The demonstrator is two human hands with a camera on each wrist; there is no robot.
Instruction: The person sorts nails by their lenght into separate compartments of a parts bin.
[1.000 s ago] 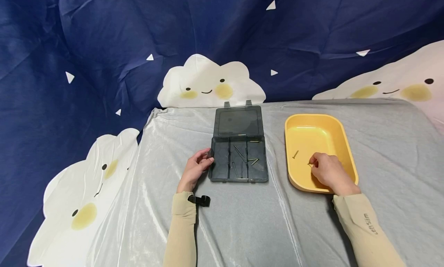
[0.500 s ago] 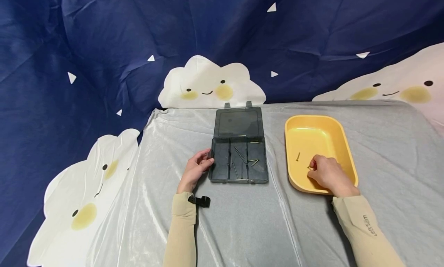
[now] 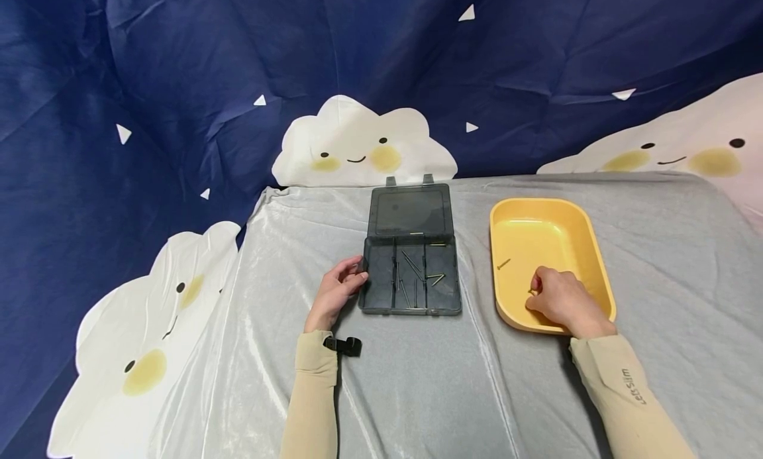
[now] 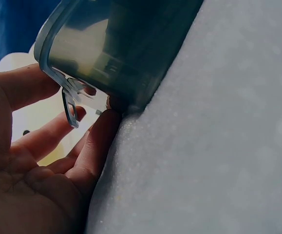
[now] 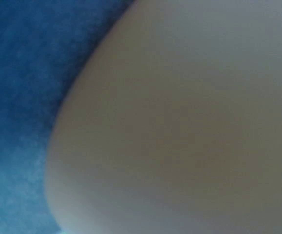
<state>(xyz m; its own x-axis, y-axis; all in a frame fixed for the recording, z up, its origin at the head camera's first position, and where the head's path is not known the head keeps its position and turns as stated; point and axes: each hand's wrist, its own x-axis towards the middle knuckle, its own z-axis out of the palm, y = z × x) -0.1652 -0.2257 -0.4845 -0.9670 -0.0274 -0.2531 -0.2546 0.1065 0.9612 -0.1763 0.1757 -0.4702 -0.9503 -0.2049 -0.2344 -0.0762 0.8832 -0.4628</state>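
Observation:
My left hand [image 3: 338, 290] holds the left side of a dark see-through compartment box [image 3: 375, 293], whose lid [image 3: 410, 210] stands open behind it. In the left wrist view, the thumb [image 4: 31, 87] meets the box's rim and a finger [image 4: 99, 146] reaches its lower edge. My right hand [image 3: 563, 300] is inside the yellow tray [image 3: 599, 280], thumb and forefinger pinching a small screw [image 3: 531, 291] that they mostly hide. A second screw [image 3: 504, 263] lies on the tray floor to the left. The right wrist view holds only a blurred pale surface.
Several dark screws [image 3: 412, 263] lie in the box's middle compartment. Brass-coloured ones [image 3: 437, 277] sit in the right compartment. Grey cloth [image 3: 429, 379] covers the table, and a blue curtain with cloud prints [image 3: 363, 141] hangs behind it.
The loose screw in the tray has rolled about and turned, now lying closer to the left wall. My right fingers have shifted slightly around the pinched screw. The left hand stays put.

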